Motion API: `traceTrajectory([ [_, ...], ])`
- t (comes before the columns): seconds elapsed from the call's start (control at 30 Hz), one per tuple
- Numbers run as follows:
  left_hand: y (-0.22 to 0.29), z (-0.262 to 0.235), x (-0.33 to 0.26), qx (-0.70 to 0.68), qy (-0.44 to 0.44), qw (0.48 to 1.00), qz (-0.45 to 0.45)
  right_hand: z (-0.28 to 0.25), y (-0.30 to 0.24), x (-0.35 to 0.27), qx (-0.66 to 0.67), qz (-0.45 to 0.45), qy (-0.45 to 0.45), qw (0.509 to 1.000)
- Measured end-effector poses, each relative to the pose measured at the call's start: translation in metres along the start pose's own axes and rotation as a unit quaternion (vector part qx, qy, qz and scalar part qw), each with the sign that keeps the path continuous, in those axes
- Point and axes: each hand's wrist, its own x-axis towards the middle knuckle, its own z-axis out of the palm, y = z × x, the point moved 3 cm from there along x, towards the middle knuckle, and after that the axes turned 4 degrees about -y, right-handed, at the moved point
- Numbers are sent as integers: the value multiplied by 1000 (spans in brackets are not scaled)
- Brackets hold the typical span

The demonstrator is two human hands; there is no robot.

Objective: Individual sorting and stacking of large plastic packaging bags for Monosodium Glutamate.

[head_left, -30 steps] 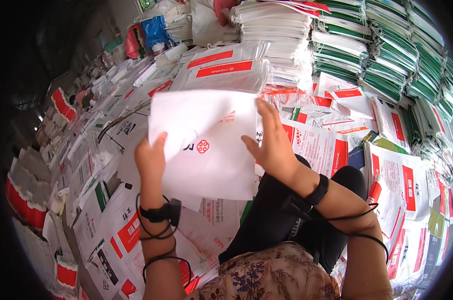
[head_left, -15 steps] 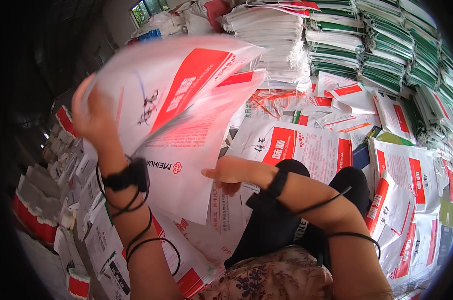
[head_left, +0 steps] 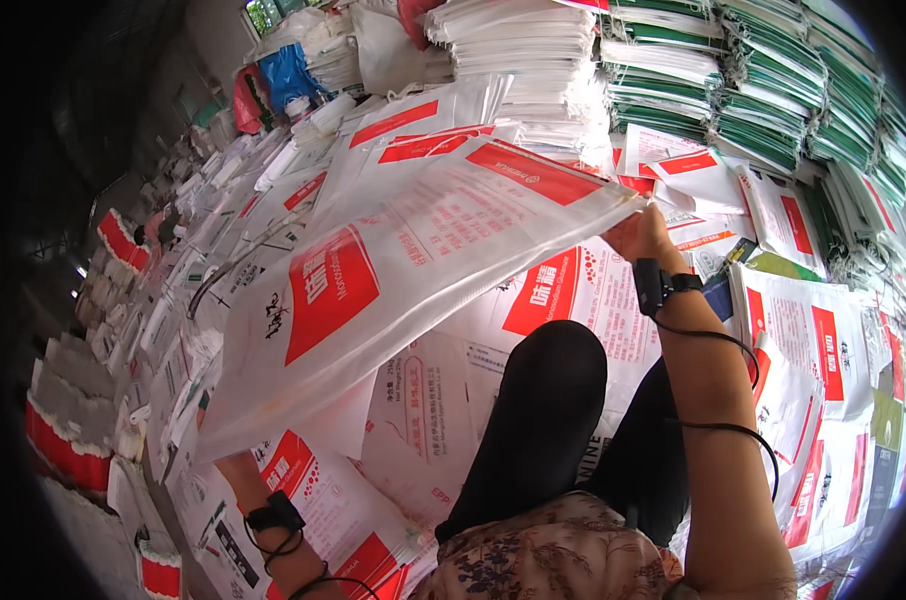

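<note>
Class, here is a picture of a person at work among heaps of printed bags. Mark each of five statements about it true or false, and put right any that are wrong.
1. The right hand grips one corner of a white-and-red bag. True.
2. That bag is folded into a small square. False: it is stretched out lengthwise, slanting from upper right to lower left.
3. Green-and-white stacks stand at the upper right. True.
4. The left hand is in full view. False: the bag hides most of the left hand.
5. Both wrists are bare. False: each wears a black band.
</note>
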Motion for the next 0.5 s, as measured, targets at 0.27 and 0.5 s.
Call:
traceTrajectory([
  [0.27, 39, -26, 10, -76, -95, 987, -106, 15, -38, -7, -295, 56, -25, 954],
  [0.5, 85, 46, 14, 116, -173, 947, -245, 9, -67, -25, -441, 220, -213, 844],
])
